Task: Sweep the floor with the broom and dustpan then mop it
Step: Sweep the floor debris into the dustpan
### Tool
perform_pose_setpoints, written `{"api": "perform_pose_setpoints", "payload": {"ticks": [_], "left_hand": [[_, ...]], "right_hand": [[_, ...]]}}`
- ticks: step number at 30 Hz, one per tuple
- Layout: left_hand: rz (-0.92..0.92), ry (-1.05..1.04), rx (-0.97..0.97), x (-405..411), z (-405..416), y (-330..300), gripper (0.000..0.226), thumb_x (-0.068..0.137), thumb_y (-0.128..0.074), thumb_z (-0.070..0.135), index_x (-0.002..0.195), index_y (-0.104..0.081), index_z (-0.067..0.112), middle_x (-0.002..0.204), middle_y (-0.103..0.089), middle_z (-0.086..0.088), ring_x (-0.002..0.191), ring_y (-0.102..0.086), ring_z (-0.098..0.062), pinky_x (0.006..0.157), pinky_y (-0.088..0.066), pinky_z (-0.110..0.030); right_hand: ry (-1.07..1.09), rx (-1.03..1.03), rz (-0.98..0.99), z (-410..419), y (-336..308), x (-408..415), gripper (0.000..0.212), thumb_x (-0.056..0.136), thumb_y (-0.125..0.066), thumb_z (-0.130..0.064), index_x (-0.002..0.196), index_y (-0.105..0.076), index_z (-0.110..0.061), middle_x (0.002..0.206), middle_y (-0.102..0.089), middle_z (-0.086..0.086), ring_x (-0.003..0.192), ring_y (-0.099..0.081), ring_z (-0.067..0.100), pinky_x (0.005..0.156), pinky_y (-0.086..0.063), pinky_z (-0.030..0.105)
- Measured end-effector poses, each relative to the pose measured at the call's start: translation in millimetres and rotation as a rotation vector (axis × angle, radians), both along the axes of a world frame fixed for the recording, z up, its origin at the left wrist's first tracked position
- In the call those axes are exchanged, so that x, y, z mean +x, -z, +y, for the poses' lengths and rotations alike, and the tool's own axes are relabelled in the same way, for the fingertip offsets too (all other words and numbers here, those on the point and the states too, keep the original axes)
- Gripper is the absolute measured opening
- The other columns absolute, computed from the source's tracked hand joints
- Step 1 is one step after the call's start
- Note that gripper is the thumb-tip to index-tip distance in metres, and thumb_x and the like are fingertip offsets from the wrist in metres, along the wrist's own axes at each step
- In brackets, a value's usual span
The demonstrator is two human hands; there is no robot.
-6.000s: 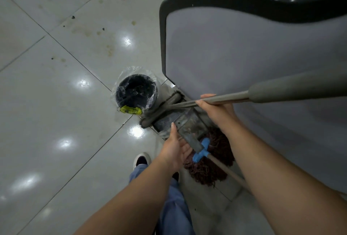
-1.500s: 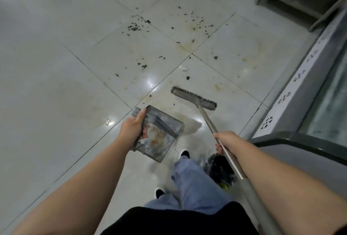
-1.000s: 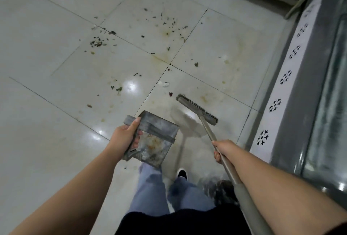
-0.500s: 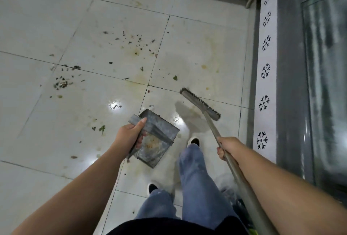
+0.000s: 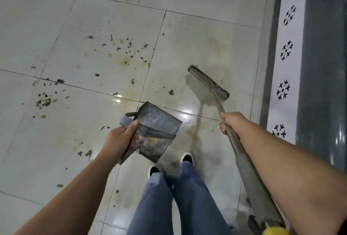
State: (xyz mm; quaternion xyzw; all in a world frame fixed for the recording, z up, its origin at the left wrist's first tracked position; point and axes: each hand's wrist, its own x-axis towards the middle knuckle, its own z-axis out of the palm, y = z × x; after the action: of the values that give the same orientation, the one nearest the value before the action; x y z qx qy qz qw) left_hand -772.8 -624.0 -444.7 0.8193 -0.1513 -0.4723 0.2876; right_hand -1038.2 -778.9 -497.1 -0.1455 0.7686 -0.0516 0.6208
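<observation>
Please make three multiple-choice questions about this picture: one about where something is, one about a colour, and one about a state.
1. Where is the broom head?
A. ahead of the right hand, near the wall
B. inside the dustpan
C. behind the person's shoes

2. What colour are the person's trousers?
A. red
B. blue
C. white

3. How is the dustpan right now?
A. lying flat on the floor
B. hanging on the wall
C. held in the air by the left hand

Answers:
1 A, the head is out past the right hand, beside the patterned wall strip.
2 B, blue denim legs show.
3 C, the left hand grips its handle above the tiles.
</observation>
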Motion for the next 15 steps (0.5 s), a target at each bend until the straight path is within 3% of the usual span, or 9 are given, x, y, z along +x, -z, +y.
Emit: {"api": "perform_pose_setpoints", "payload": {"ticks": [2,5,9,15], "left_hand": [[-0.038,0.061,0.009,6,-20,14,0.049,0.088,-0.057,0.044,0.052,-0.057,0.010,0.035,-0.052,0.002,0.030,-0.046,-0.007,0.040,-0.040,-0.016],[-0.104,0.155,0.050,16,-49,41,0.053,0.088,-0.054,0.047,0.058,-0.062,0.004,0.035,-0.053,0.002,0.034,-0.048,-0.009,0.049,-0.040,-0.024],[-0.080,0.193,0.037,15,-67,67,0.048,0.088,-0.056,0.040,0.054,-0.059,0.007,0.032,-0.051,0.000,0.027,-0.044,-0.005,0.034,-0.037,-0.011],[-0.046,0.188,0.024,21,-68,88,0.048,0.086,-0.058,0.040,0.050,-0.057,0.008,0.034,-0.052,-0.003,0.027,-0.045,-0.008,0.032,-0.036,-0.012]], "right_hand": [[0.006,-0.032,-0.015,-29,8,7,0.004,0.099,-0.042,-0.012,0.097,-0.040,-0.011,0.067,-0.037,0.010,0.041,-0.035,0.013,0.032,-0.032,0.007],[-0.004,-0.036,-0.014,-70,32,13,0.009,0.099,-0.035,-0.007,0.100,-0.042,-0.012,0.070,-0.040,0.009,0.051,-0.030,0.012,0.035,-0.033,0.007],[-0.033,-0.020,0.035,-99,66,25,0.014,0.099,-0.034,-0.006,0.102,-0.045,-0.014,0.069,-0.043,0.011,0.050,-0.031,0.015,0.035,-0.035,0.009],[-0.128,0.022,0.130,-96,110,51,0.017,0.094,-0.037,-0.001,0.080,-0.047,-0.001,0.062,-0.042,0.012,0.040,-0.037,0.017,0.034,-0.036,0.013]]}}
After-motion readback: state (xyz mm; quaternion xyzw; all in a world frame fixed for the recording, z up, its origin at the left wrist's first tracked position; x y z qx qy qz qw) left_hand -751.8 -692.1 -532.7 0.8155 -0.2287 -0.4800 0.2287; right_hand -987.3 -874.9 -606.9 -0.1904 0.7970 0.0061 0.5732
